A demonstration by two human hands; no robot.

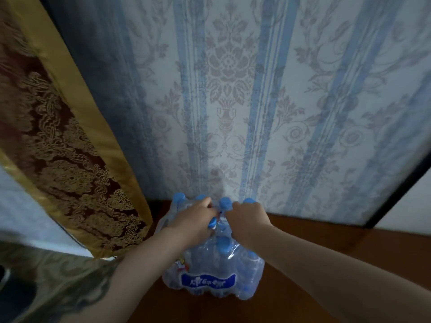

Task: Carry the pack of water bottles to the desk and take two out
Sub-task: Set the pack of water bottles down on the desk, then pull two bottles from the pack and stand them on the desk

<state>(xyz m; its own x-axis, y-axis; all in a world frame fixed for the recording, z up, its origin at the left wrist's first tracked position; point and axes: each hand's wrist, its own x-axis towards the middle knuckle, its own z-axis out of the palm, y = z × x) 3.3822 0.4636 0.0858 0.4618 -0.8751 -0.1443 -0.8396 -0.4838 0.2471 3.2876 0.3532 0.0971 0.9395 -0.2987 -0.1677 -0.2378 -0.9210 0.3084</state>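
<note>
A shrink-wrapped pack of water bottles with blue caps and a blue label stands on a dark brown wooden surface, close to the wall. Both hands rest on its top. My left hand has its fingers curled into the plastic wrap among the caps near the pack's middle. My right hand grips the wrap just right of that, next to a blue cap. Whether the wrap is torn between the hands is hidden by the fingers.
A wall with blue-striped floral wallpaper rises directly behind the pack. A gold and dark red patterned curtain hangs at the left, ending beside the pack. A dark frame edge runs along the right.
</note>
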